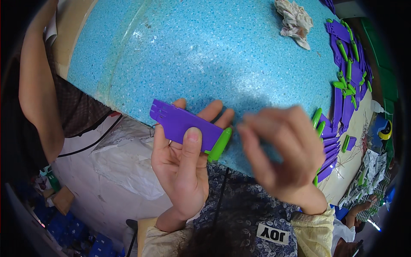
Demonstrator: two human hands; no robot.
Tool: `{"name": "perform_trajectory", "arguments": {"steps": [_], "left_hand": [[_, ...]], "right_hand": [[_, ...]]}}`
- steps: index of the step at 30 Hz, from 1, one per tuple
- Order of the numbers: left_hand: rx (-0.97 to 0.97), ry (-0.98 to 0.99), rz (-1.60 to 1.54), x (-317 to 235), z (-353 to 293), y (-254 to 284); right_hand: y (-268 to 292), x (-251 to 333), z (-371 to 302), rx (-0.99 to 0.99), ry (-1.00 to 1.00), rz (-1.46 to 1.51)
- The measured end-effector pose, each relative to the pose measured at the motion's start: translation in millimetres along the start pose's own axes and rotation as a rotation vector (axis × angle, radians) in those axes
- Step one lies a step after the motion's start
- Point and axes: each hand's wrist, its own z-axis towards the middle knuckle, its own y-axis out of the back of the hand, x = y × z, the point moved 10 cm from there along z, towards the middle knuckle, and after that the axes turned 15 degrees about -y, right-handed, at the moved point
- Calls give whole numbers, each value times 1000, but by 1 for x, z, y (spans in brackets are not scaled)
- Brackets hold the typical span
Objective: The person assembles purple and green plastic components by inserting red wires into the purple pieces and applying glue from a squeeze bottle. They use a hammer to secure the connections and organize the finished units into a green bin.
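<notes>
Head view: a flat purple plastic piece (176,122) with a rounded green end (220,144) lies across the left hand (182,171), clamped between thumb and fingers (212,110). Beside it, the blurred right hand (289,152) curls; whether its fingertips meet, I cannot tell. A crumpled off-white wad (295,22) rests on the speckled blue surface (192,55), purple-and-green pieces (352,77) heaped along its right edge.
</notes>
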Motion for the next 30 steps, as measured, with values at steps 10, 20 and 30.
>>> {"name": "perform_trajectory", "arguments": {"steps": [10, 20, 30], "left_hand": [[103, -234, 1, -39, -16, -48], [233, -130, -143, -35, -58, -122], [884, -280, 215, -11, -147, -213]], "right_hand": [[10, -11, 0, 354, -424, 588], [71, -59, -36, 48, -590, 1270], [177, -145, -111, -321, -679, 1118]]}}
